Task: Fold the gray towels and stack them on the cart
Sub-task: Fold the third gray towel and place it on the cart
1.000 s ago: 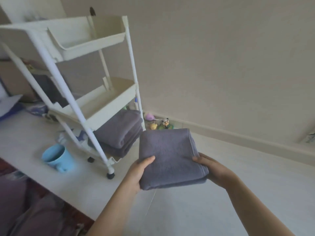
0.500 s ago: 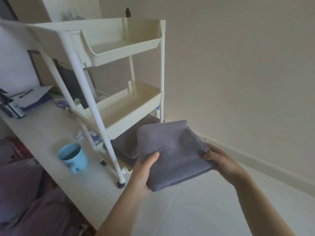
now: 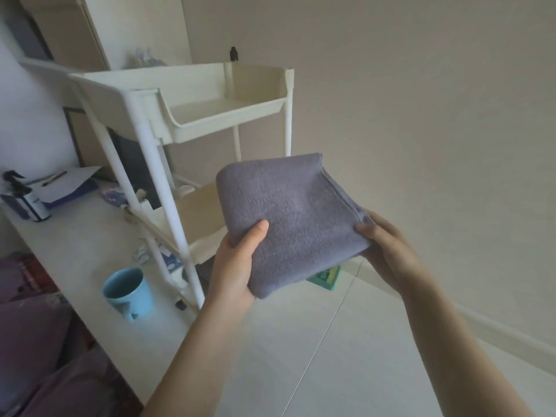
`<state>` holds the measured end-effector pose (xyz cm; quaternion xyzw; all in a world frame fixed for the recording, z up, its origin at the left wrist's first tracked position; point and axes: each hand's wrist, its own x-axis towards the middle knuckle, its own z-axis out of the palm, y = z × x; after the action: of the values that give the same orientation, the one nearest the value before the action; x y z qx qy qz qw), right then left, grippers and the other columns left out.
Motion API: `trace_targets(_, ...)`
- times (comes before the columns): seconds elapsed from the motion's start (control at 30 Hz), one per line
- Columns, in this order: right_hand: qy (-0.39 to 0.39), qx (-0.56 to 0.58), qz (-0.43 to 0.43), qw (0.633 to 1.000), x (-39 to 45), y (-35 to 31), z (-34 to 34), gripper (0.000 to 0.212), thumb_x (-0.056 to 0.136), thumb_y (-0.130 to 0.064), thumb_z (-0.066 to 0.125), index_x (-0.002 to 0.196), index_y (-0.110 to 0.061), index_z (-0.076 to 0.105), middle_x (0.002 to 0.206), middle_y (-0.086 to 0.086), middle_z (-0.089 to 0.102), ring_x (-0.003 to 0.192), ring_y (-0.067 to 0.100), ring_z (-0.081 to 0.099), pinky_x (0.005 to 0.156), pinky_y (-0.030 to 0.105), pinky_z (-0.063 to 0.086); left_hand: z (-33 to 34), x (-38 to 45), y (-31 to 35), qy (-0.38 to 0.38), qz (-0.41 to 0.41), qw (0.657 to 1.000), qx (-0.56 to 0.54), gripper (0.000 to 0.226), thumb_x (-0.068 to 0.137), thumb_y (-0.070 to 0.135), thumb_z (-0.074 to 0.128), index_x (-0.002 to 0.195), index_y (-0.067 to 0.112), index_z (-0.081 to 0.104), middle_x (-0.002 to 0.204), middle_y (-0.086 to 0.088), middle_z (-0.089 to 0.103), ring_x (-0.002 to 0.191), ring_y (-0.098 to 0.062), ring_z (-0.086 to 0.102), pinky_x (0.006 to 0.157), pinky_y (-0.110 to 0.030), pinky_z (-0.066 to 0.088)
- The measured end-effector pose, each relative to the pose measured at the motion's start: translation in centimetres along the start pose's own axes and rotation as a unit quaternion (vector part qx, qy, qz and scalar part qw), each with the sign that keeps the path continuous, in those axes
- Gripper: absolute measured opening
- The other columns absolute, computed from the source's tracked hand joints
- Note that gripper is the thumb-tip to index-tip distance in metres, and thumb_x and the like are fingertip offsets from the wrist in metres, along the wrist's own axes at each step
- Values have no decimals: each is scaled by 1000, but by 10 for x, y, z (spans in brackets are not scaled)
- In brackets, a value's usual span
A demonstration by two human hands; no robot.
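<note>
Head view showed left hand (image 3: pixel 237 266) and right hand (image 3: pixel 388 245) gripping opposite edges of the folded gray towel (image 3: pixel 288 218), beside the cart (image 3: pixel 180 115).

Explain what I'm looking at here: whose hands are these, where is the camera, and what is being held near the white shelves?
There is no machine: a person wears a wide-angle camera on the head, looking forward and down at their own bare hands. The left hand and right hand grip a folded gray towel by its two sides, in the air in front of a white three-tier cart. The top and middle trays look bare; the bottom one is mostly hidden. The cart stands on a pale surface beside a blue mug, a spray bottle and papers.
</note>
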<state>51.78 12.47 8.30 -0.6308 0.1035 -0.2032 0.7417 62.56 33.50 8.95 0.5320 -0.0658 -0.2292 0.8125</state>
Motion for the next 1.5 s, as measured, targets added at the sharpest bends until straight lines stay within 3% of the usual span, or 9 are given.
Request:
trace_targets(0.2,34,0,-29,999,55,-11,47,58,74,-38,70,121,-8,58,118,17,62,110,30,61,88,38,52,-4,26,41,112,46,993,9,31,77,37,74,100,23,59,108,-1,68,96,-21,66,88,-41,52)
trace_targets(0.37,1,-29,-58,998,89,-17,71,46,78,-32,67,117,-8,60,115,12,66,110,24,61,98,44,48,-6,49,51,195,115,974,5,75,57,45,77,122,13,59,114,-1,67,102,-22,65,94,-43,51)
trace_targets(0.5,0,-36,-70,997,118,-11,83,49,76,-31,70,120,-14,59,115,10,66,110,23,62,99,47,47,-15,79,51,269,150,949,67,103,40,66,79,133,33,46,127,13,59,113,-13,59,97,-38,48)
trace_targets(0.7,-1,-95,-99,991,151,7,103,48,80,-34,69,124,-20,58,116,2,66,110,15,61,99,37,47,-27,98,57,330,177,898,233,99,56,64,58,145,32,28,148,4,37,132,-18,42,109,-41,37)
trace_targets(0.8,10,-161,-126,979,163,12,115,43,88,-27,64,129,-20,54,121,-3,63,112,11,57,95,20,44,-24,102,64,335,200,875,287,73,82,40,61,146,25,31,153,-4,31,138,-22,34,114,-39,29)
trace_targets(0.9,24,-286,-142,947,173,19,125,46,90,-31,60,133,-25,48,129,-1,56,118,15,52,96,17,35,-20,102,66,340,166,860,344,54,96,23,50,146,22,33,155,-8,26,140,-26,29,115,-34,24)
trace_targets(1.13,42,-408,-173,895,166,29,131,55,94,-30,51,144,-29,31,140,8,36,119,22,48,94,22,35,-19,94,65,298,22,788,539,63,96,16,41,151,8,12,156,-22,2,143,-39,10,115,-45,15)
trace_targets(1.27,75,-542,-197,814,165,38,127,35,95,-26,46,129,-29,55,139,8,43,120,31,45,102,35,31,-20,100,56,229,16,703,673,59,97,25,31,151,11,11,157,-14,-17,145,-32,-13,116,-50,1)
trace_targets(1.5,34,-541,-169,823,164,44,119,36,99,-24,36,120,-10,62,134,5,51,126,28,36,109,31,22,-15,98,58,165,-30,683,711,58,102,27,22,149,-1,4,157,-18,-11,145,-34,-12,116,-49,-2)
